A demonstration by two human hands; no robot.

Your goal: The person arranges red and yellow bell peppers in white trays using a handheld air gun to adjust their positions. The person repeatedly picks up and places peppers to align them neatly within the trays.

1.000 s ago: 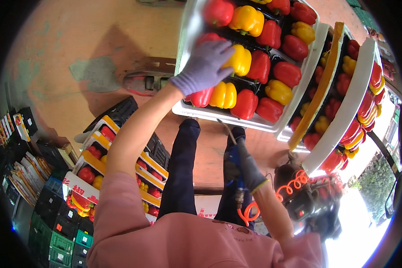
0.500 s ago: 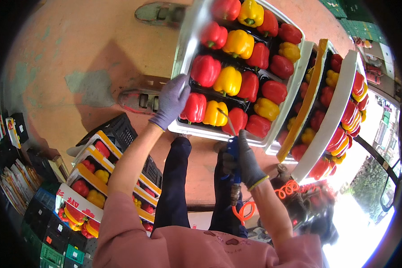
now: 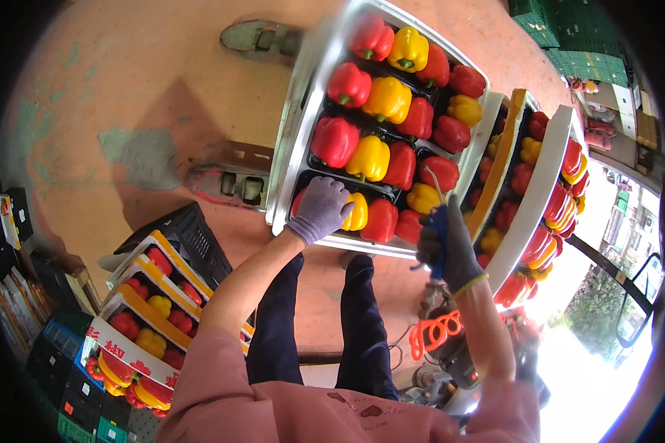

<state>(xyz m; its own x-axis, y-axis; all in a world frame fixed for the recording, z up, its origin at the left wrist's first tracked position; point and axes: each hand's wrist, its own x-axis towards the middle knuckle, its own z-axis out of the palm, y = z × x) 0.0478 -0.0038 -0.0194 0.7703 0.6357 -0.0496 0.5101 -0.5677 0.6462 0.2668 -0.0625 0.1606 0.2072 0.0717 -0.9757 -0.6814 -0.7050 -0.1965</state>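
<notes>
Worker stands over a white tray (image 3: 297, 136) of peppers set on the orange floor (image 3: 162, 81). The tray holds black inner trays packed with red and yellow peppers in rows.

Left hand (image 3: 321, 209), in a grey glove, lies palm-down at the near left corner of the tray. Fingers curled over a pepper there, which the hand mostly hides; its colour is not clear. Hand touches the yellow pepper (image 3: 357, 212) just beside it. A red pepper (image 3: 380, 219) sits next along the near edge.

Right hand (image 3: 449, 244), in a grey and blue glove, is closed in a fist at the near right corner of the tray. A thin pale strip (image 3: 437, 179) rises from the top of the fist across the peppers; what it is cannot be told. Fist sits just beside a yellow pepper (image 3: 424, 198) at the tray's right edge.

Right of the tray, touching or nearly so, two more trays of peppers (image 3: 550, 181) stand tilted on edge, with a yellow-rimmed divider (image 3: 501, 159) between.

Left of the worker: stacked boxes of peppers (image 3: 137, 325) on a black crate (image 3: 192, 232). An orange coiled cord (image 3: 436, 332) hangs near the right forearm. Dark trouser legs (image 3: 318, 325) visible below the tray's near edge.
</notes>
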